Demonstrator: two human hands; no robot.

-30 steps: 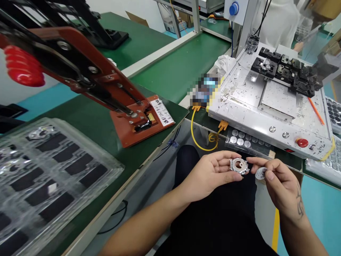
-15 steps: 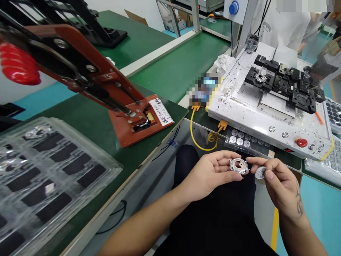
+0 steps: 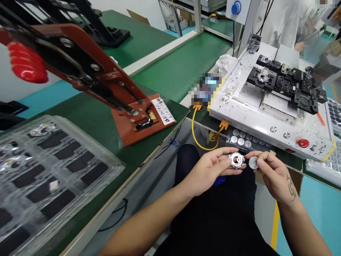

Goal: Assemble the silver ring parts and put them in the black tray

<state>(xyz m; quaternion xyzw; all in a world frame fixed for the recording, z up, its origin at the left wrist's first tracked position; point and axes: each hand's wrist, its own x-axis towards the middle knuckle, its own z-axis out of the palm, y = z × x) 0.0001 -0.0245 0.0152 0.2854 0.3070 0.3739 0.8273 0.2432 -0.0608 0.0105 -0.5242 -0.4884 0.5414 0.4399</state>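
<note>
Above my lap, my left hand (image 3: 210, 169) grips a silver watch case (image 3: 237, 160) between thumb and fingers. The case has lugs at its sides and a round face with an off-centre opening. Just to its right, my right hand (image 3: 271, 174) pinches a thin round silver disc (image 3: 253, 163) with small dark print on it. The disc is apart from the case, its right edge covered by my thumb. Behind my hands lies a sheet of similar round discs (image 3: 241, 141) at the bench edge.
At left stands a red toggle press (image 3: 128, 113) with a red handle (image 3: 28, 64). In front of it lies a plastic tray (image 3: 80, 149) with dark slots. At right, a white machine (image 3: 253, 113) carries black fixtures (image 3: 285, 83), one holding a watch case. A yellow cable (image 3: 194, 133) loops down between the benches.
The watch case has tilted so its face shows more fully, and my left thumb now lies on its face. My right hand has moved left and up, bringing the disc nearer the case.
</note>
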